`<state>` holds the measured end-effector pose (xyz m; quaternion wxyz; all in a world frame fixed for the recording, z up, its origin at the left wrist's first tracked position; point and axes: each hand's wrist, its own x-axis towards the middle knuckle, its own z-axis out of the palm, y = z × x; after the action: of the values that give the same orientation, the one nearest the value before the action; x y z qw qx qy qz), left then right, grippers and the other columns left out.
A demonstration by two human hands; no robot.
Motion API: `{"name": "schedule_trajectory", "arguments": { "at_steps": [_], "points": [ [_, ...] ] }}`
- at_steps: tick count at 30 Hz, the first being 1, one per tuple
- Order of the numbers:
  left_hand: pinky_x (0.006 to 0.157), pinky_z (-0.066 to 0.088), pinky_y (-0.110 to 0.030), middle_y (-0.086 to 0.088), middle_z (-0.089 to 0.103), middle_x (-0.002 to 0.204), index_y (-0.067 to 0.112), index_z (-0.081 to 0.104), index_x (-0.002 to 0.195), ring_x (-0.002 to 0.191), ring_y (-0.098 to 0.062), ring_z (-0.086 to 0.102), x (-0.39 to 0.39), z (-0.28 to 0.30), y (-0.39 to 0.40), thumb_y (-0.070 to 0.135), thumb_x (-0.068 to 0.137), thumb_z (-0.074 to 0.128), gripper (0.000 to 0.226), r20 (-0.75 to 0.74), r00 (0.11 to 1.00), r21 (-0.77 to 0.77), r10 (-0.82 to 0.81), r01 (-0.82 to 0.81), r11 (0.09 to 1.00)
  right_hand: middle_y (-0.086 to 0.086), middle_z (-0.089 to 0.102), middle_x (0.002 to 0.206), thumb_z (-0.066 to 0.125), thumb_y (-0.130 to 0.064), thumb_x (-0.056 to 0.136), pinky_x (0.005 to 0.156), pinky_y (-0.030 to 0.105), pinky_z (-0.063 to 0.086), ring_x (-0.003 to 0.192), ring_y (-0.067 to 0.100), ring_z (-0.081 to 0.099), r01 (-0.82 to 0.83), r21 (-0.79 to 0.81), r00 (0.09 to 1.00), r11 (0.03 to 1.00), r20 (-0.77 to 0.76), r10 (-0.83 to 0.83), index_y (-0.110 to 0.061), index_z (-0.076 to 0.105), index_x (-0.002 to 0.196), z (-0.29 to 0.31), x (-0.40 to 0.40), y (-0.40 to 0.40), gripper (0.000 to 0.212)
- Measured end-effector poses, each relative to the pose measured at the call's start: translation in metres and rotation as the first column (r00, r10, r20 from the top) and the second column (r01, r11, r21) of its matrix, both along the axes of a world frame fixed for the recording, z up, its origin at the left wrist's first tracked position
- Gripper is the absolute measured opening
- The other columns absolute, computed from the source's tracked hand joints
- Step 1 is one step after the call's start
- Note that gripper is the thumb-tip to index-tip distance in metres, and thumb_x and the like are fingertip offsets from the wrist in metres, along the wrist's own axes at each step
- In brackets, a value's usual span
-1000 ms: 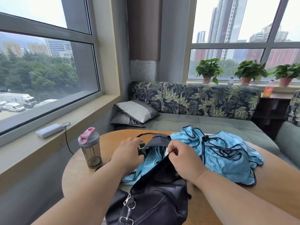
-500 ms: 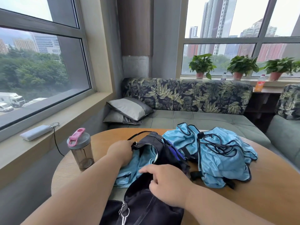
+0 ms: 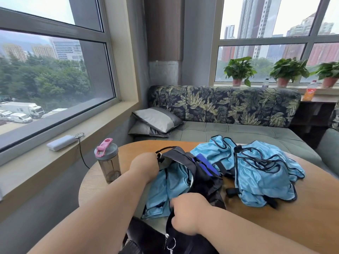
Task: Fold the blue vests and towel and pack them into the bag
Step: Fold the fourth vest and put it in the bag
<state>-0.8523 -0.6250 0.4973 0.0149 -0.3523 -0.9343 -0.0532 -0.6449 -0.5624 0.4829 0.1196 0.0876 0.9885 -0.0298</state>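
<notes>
Bright overcast daylight from windows [image 3: 55, 70]; soft shadows; wide-angle edge distortion

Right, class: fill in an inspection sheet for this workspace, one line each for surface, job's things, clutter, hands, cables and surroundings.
Surface: round wooden table, bare wood at the right.
Job's things: open black fabric bag with blue cloth inside; unfolded pile of light blue vests beside it.
Clutter: grey shaker bottle with pink lid.
Hands: left hand grips the bag's far rim; right hand grips its near edge.
Cables: black cable from white power bank on the sill.
Surroundings: leaf-patterned sofa, potted plants.
</notes>
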Motion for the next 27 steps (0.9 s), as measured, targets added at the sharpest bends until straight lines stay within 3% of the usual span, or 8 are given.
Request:
{"name": "schedule_trajectory", "arguments": {
  "at_steps": [4, 8, 10, 13, 16, 21, 23, 27],
  "points": [
    [0.079, 0.049, -0.036, -0.008, 0.069, 0.110, 0.017, 0.066, 0.110, 0.103, -0.031, 0.066, -0.001, 0.003, -0.015, 0.023, 0.102, 0.049, 0.019, 0.042, 0.998, 0.029, 0.042, -0.043, 0.999, 0.006, 0.065, 0.105, 0.049, -0.023, 0.095, 0.083, 0.040, 0.051, 0.088, 0.030, 0.052, -0.001, 0.062, 0.998, 0.998, 0.059, -0.003, -0.015, 0.059, 0.099, -0.002, 0.000, -0.001, 0.013],
    [0.080, 0.046, -0.034, -0.008, 0.069, 0.114, 0.016, 0.066, 0.115, 0.109, -0.032, 0.065, 0.003, 0.006, -0.027, 0.025, 0.105, 0.049, 0.022, 0.065, 0.994, 0.058, 0.093, -0.097, 0.994, 0.009, 0.066, 0.112, 0.042, -0.022, 0.101, 0.076, 0.036, 0.039, 0.104, 0.032, 0.058, 0.050, 0.035, 0.991, 0.998, -0.127, -0.045, -0.020, 0.041, 0.076, 0.008, 0.005, 0.007, 0.025],
    [0.079, 0.045, -0.033, -0.009, 0.069, 0.115, 0.015, 0.066, 0.116, 0.110, -0.033, 0.065, 0.008, 0.007, -0.033, 0.024, 0.105, 0.050, 0.022, 0.074, 0.991, 0.078, 0.114, -0.119, 0.990, 0.009, 0.058, 0.094, 0.039, -0.016, 0.102, 0.065, 0.035, 0.037, 0.095, 0.033, 0.054, 0.047, 0.021, 0.971, 0.999, -0.236, -0.041, -0.017, 0.035, 0.070, 0.016, 0.011, 0.011, 0.032],
    [0.078, 0.046, -0.033, -0.010, 0.070, 0.114, 0.014, 0.065, 0.111, 0.107, -0.034, 0.065, 0.012, 0.009, -0.043, 0.021, 0.101, 0.050, 0.019, 0.102, 0.984, 0.111, 0.147, -0.159, 0.981, -0.001, 0.044, 0.069, 0.047, -0.035, 0.097, 0.052, 0.030, 0.026, 0.072, 0.024, 0.046, 0.194, -0.130, 0.882, 0.972, -0.410, -0.231, -0.019, 0.037, 0.068, 0.027, 0.014, 0.023, 0.034],
    [0.076, 0.045, -0.033, -0.010, 0.071, 0.109, 0.016, 0.063, 0.103, 0.102, -0.035, 0.066, 0.022, 0.016, -0.058, 0.025, 0.101, 0.052, 0.014, 0.137, 0.976, 0.171, 0.171, -0.193, 0.966, -0.004, 0.046, 0.068, 0.054, -0.033, 0.092, 0.052, 0.029, 0.027, 0.062, 0.014, 0.040, 0.275, -0.235, 0.825, 0.932, -0.441, -0.354, -0.022, 0.039, 0.071, 0.040, 0.019, 0.034, 0.028],
    [0.072, 0.039, -0.032, -0.009, 0.067, 0.095, 0.019, 0.055, 0.091, 0.088, -0.031, 0.058, 0.055, 0.035, -0.100, 0.029, 0.103, 0.054, 0.015, 0.157, 0.965, 0.269, 0.210, -0.246, 0.931, -0.004, 0.048, 0.072, 0.053, -0.016, 0.089, 0.061, 0.034, 0.030, 0.080, 0.031, 0.051, 0.272, -0.143, 0.798, 0.952, -0.519, -0.306, -0.021, 0.034, 0.071, 0.077, 0.016, 0.054, 0.026],
    [0.070, 0.042, -0.033, -0.001, 0.065, 0.087, 0.018, 0.064, 0.094, 0.084, -0.026, 0.059, 0.066, 0.035, -0.121, 0.031, 0.101, 0.057, 0.016, 0.221, 0.944, 0.339, 0.245, -0.310, 0.889, -0.002, 0.047, 0.075, 0.049, -0.010, 0.091, 0.065, 0.035, 0.034, 0.085, 0.036, 0.057, 0.258, -0.076, 0.785, 0.963, -0.565, -0.255, -0.022, 0.032, 0.073, 0.097, 0.009, 0.058, 0.027],
    [0.081, 0.060, -0.045, -0.001, 0.077, 0.081, 0.020, 0.074, 0.088, 0.083, -0.026, 0.073, 0.084, 0.026, -0.152, 0.036, 0.089, 0.066, 0.018, 0.556, 0.816, 0.528, 0.158, -0.494, 0.691, 0.005, 0.054, 0.080, 0.046, -0.006, 0.095, 0.065, 0.037, 0.034, 0.086, 0.036, 0.060, 0.189, 0.061, 0.773, 0.980, -0.625, -0.111, -0.021, 0.041, 0.084, 0.132, -0.020, 0.056, 0.019]
  ]
}}
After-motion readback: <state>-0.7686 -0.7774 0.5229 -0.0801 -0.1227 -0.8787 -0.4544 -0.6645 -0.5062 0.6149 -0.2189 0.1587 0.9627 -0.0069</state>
